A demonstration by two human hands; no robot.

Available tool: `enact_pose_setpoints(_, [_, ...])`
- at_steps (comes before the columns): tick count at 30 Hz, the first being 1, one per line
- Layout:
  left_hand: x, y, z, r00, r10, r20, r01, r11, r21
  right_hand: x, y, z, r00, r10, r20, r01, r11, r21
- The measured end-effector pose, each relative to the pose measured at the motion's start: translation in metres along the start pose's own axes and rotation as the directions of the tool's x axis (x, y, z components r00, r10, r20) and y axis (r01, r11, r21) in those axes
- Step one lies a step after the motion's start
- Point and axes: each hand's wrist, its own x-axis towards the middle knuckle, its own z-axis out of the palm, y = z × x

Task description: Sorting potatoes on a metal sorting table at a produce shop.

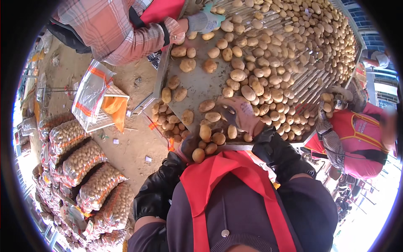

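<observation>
Many potatoes [238, 75] lie loose on a metal sorting table [201, 85] before me. My right hand [241, 114], in a pinkish work glove, reaches over the near part of the table among the potatoes; its fingers point left and are blurred. Whether it grips a potato is hidden. My left hand [186, 147], gloved and partly in shadow, is low at the table's near left corner. Right beside it is a small cluster of potatoes [210, 148] against my red apron [201, 179]. Its fingers are mostly hidden.
A mesh bag of potatoes [170, 121] hangs at the table's left corner. A co-worker's gloved hand [207, 20] touches potatoes at the far left; another person [355, 135] stands at the right edge. A white crate [94, 123] and filled potato sacks [100, 186] stand on the ground.
</observation>
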Motion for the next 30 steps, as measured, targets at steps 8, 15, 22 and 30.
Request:
enact_pose_setpoints(8, [0.009,-0.023,-0.014,0.993,-0.115,-0.018,0.107,0.965,-0.24,0.049,0.076,0.008,0.922,0.054,0.383,0.244,0.687,-0.685])
enact_pose_setpoints(15, [0.01,-0.017,-0.007,0.995,-0.059,-0.084,0.046,0.987,-0.153,-0.021,-0.035,0.0,0.982,-0.038,-0.186,0.048,0.998,0.05])
enact_pose_setpoints(22, [-0.009,-0.028,-0.027,0.91,0.171,0.377,-0.11,0.978,-0.178,-0.039,-0.02,0.011,0.938,0.21,-0.276,-0.269,0.943,-0.198])
enact_pose_setpoints(30, [0.004,-0.015,-0.003,0.894,-0.021,0.448,0.03,0.999,-0.013,0.047,0.042,0.091,0.904,0.31,-0.293,-0.312,0.949,0.042])
